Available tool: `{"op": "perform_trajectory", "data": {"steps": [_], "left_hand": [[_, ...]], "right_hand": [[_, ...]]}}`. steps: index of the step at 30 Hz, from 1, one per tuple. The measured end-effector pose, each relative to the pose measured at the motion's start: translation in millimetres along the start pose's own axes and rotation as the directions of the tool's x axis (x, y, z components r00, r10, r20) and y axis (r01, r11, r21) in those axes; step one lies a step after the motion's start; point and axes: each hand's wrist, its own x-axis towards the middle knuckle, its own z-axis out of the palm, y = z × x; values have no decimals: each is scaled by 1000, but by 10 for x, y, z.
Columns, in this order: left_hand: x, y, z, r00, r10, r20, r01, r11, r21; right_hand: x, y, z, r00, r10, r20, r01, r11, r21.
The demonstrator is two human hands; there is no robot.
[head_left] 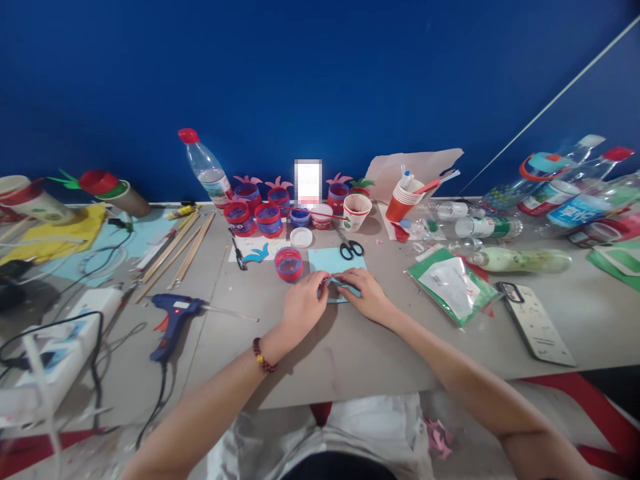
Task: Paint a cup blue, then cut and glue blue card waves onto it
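Observation:
Near the middle of the table, my left hand (pixel 306 303) and my right hand (pixel 367 295) meet over a light blue sheet (pixel 325 259). Between their fingertips is a small piece of blue paper (pixel 351 289), pinched from both sides. Black-handled scissors (pixel 352 250) lie on the right edge of the sheet, just beyond my right hand. A red and purple painted cup (pixel 289 265) stands left of the sheet, beyond my left hand. Behind it is a white lid (pixel 301 237), and a blue cut-out shape (pixel 257 253) rests on white paper to the left.
A blue glue gun (pixel 175 320) and a power strip (pixel 65 347) with cables lie left. Painted cups, a paper cup (pixel 357 212) and a bottle (pixel 207 170) stand at the back. Rightward are a green packet (pixel 435 283), a phone (pixel 537 327) and several plastic bottles.

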Motion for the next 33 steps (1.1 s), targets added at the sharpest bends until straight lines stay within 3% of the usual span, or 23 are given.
{"op": "perform_trajectory", "data": {"steps": [4, 8, 14, 19, 24, 33], "left_hand": [[-16, -2, 26, 1000, -6, -23, 5, 998, -60], [-9, 12, 30, 995, -92, -39, 84, 980, -183], [-6, 28, 56, 986, -153, -70, 128, 951, -283], [-43, 35, 78, 995, -66, -77, 52, 985, -166], [-77, 83, 49, 997, 70, -29, -69, 997, 18], [-131, 100, 69, 976, 218, 18, -213, 923, 320]], "right_hand": [[133, -1, -53, 997, 43, 61, -46, 997, 58], [292, -33, -142, 987, 36, 158, -54, 993, 109], [348, -30, -152, 989, -19, 150, 7, 997, 78], [318, 54, -79, 985, -126, 113, 126, 992, 7], [323, 96, -29, 987, -142, 73, 139, 989, 46], [289, 96, -53, 983, -173, 64, 170, 984, 54]]}}
